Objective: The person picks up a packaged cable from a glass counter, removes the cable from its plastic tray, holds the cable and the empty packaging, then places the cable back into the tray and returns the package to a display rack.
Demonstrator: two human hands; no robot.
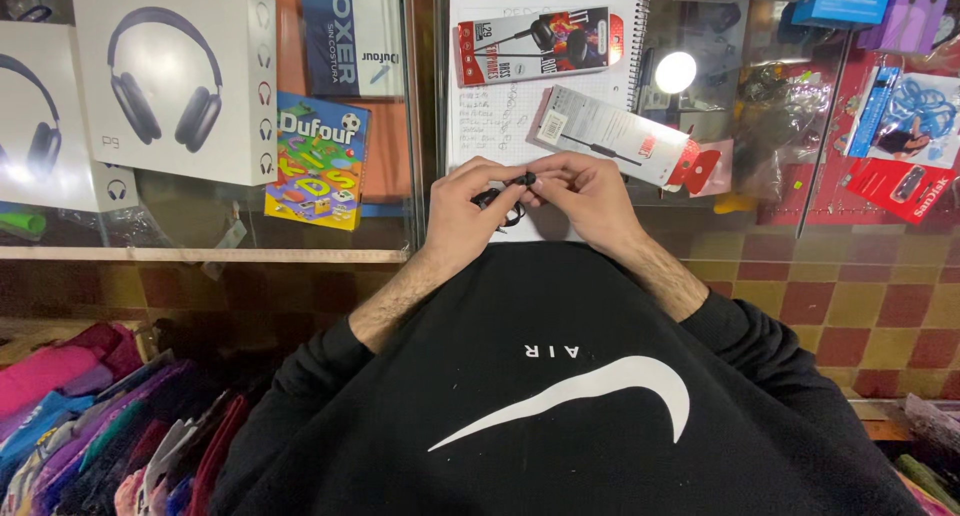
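A pair of black wired earphones (508, 194) is sitting at the centre of the frame, just above the middle, as a small glossy bud with a thin cord looping down beneath it. The left hand (465, 216) is curling around the cord, its fingers closed together on the earphones, while the right hand (590, 198) is pinching the bud between thumb and fingertips, so both hands are meeting, clamped on the same item. They are working over a white spiral notebook (500, 116) lying on a glass counter (420, 126) in the upper half of the frame. On the notebook a red and black earphone package (535, 46) is lying near the top, and an opened grey and red package (625, 136) is resting just to the right of the hands. In the upper left, white headphone boxes (165, 76) are standing beside a colourful small box (315, 161). Red and yellow floor tiles (850, 296) are showing at the right, and folded colourful fabrics (90, 426) are piling up in the lower left.
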